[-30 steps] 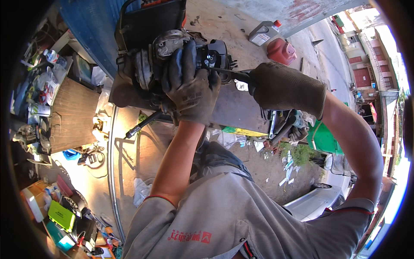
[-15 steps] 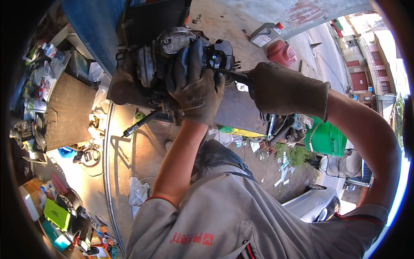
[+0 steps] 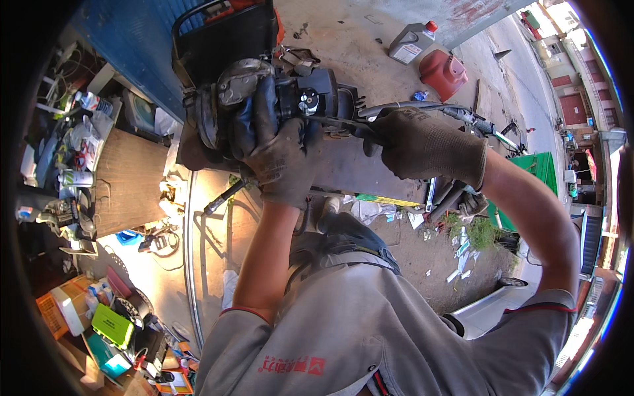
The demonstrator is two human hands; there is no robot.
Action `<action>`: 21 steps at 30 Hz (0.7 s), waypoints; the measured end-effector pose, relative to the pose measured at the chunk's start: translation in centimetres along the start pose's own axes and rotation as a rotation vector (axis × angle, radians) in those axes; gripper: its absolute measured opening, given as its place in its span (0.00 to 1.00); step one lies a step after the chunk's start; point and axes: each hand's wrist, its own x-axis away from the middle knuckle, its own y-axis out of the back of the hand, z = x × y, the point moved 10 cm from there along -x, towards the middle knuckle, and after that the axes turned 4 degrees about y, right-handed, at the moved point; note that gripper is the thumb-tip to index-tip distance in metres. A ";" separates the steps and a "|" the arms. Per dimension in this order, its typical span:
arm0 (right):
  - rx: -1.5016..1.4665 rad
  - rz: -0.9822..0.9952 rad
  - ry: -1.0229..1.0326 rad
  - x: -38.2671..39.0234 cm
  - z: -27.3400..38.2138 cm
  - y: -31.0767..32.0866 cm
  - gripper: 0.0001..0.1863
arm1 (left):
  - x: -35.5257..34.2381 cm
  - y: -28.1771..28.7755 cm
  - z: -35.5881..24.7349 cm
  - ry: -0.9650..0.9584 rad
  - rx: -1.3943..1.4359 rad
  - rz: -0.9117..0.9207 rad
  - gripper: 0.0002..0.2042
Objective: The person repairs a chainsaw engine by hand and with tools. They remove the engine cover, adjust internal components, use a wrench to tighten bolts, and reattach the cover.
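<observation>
A dark, greasy engine block rests on a grey slab in front of me. My gloved left hand wraps around the block's near side and grips it. In my gloved right hand is a slim metal tool, its tip reaching left into the middle of the engine block. Both forearms are bare and come up from my grey shirt at the lower edge.
A grey oil bottle and a red canister stand on the concrete at the back right. A wooden board and cluttered shelves fill the left. A green box lies at lower left. Litter and weeds lie at right.
My head has shifted slightly, so the view moved a little. Both hands keep their grips on the engine block and the tool.
</observation>
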 end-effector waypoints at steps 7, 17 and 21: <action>-0.230 -0.256 -0.145 5.1 -12.5 -10.7 0.13 | 0.5 -0.4 0.9 0.043 0.008 0.058 0.12; -0.390 -0.776 -0.222 2.2 -19.9 -16.5 0.24 | -1.9 3.6 -2.2 -0.121 -0.042 -0.021 0.09; -1.588 -0.603 0.130 -7.8 -16.2 -14.6 0.27 | -5.9 2.2 -3.1 -0.131 -0.235 0.214 0.14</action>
